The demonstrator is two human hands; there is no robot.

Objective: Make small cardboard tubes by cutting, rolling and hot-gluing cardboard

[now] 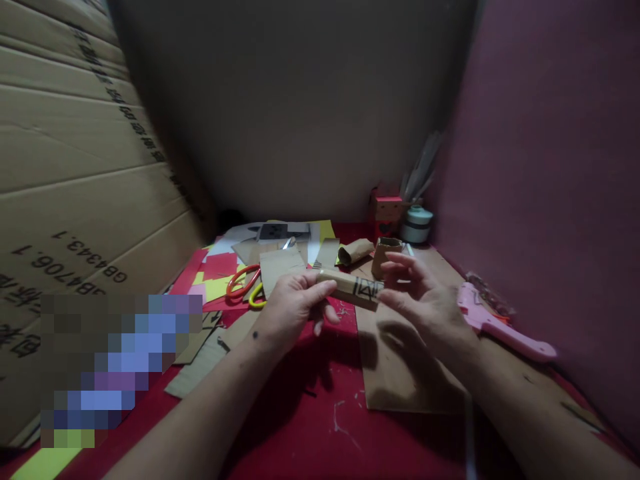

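Observation:
My left hand [295,307] grips one end of a folded cardboard piece [345,285] between thumb and fingers. Black printed lines mark the piece's right part. Around that far end my right hand [420,300] is spread, thumb and fingers apart; its thumb tip is close to the piece, and I cannot tell whether it touches. Just behind the right fingers stands a small open cardboard tube [385,257]. Another rolled cardboard piece [357,251] lies to its left. Below the right hand is a flat cardboard sheet [400,380].
Orange-handled scissors [243,281] and a yellow handle [257,295] lie among paper and cardboard scraps at left. A pink glue gun [505,327] rests at right. Behind stand a cardboard figure [388,208] and a mint jar [417,225]. A large carton [75,167] walls the left; thin strands litter the red cloth [300,427].

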